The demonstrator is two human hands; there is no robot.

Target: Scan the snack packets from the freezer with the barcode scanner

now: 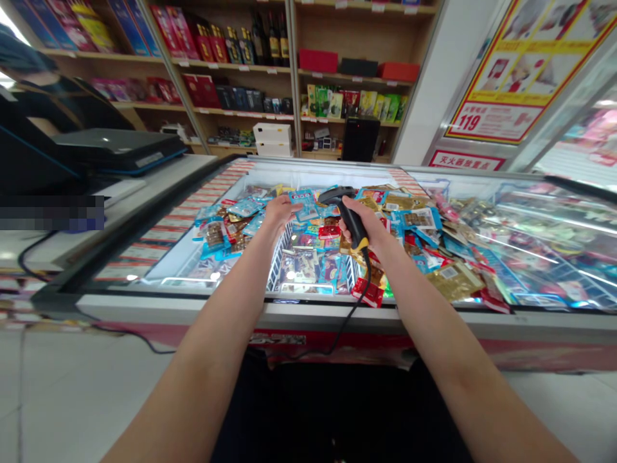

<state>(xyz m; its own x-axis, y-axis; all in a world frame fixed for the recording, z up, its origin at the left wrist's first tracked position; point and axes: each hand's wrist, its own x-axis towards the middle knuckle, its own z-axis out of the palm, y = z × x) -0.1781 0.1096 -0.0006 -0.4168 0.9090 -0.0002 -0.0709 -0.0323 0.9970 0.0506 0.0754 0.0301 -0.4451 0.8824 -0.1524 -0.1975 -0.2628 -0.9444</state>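
My right hand (370, 222) is wrapped round the handle of a black barcode scanner (353, 224) with yellow trim. Its head points left, and a cable hangs down from the handle. To the left, my left hand (280, 213) has its fingers pinched at the left edge of a blue snack packet (304, 204), just in front of the scanner head. Below and around both hands, blue, gold and red snack packets (419, 220) lie heaped on the chest freezer's glass top. Through the glass between my forearms, more packages (301, 265) show in white wire baskets.
The freezer's front rim (193, 308) runs across before my body. At the left is a counter (139, 193) with a black flat device (120, 149); a person (62, 96) in dark clothes is behind it. Stocked shelves (236, 67) line the back. The scanner cable (332, 347) droops over the freezer's front.
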